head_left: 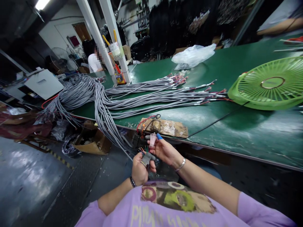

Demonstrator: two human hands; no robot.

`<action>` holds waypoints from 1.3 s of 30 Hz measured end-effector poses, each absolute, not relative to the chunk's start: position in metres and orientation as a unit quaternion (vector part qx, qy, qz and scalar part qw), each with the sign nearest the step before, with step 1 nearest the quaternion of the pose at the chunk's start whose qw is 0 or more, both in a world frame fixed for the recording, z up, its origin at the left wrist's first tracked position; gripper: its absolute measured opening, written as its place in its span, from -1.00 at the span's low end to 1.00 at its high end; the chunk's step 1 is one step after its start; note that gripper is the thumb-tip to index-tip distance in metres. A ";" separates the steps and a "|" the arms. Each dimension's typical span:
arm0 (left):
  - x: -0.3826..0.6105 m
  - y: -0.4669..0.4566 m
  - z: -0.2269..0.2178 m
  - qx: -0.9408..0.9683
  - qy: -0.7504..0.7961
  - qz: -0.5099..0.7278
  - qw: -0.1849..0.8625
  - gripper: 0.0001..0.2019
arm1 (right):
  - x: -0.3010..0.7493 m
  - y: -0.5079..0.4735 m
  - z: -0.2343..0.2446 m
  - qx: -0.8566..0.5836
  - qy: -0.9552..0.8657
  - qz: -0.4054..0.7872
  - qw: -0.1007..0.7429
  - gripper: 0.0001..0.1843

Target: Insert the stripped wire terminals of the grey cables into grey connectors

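Note:
Low in front of my body, my left hand [140, 170] is closed round a cable end, with thin coloured wires [144, 150] fanning out above its fingers. Grey wrapping covers part of the fingers there. My right hand [164, 153] is bent in a pinch beside those wires. It wears a blue cover [159, 136] on one fingertip and a pale pink one on another. What lies between its fingertips is too small to make out. Just beyond both hands, a worn wooden block [170, 128] with red and black leads rests at the bench edge.
Grey cables [132, 102] with stripped ends lie in bundles across the green bench [213, 132], some drooping over its edge. At right is a green fan [272, 83]; its black cord crosses the bench. A plastic bag [193, 56] lies behind. A cardboard box [92, 140] sits below the bench.

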State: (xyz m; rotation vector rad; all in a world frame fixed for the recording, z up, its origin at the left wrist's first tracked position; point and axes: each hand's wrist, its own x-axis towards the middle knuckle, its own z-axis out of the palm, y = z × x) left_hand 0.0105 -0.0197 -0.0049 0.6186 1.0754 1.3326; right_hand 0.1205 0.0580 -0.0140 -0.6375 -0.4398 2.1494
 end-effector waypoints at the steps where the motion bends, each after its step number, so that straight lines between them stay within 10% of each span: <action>1: 0.011 -0.019 -0.004 0.270 0.469 0.582 0.607 -0.64 | 0.121 0.058 -0.013 -0.260 -0.182 0.847 0.426 -0.73; 31: 0.014 -0.014 -0.016 0.281 0.506 0.563 0.591 -0.64 | 0.110 0.056 -0.019 -0.286 -0.152 0.827 0.459 -0.59; 39: -0.014 -0.025 -0.039 0.400 0.531 0.490 0.564 -0.67 | 0.150 0.045 -0.024 -0.389 -0.388 0.720 0.423 -0.57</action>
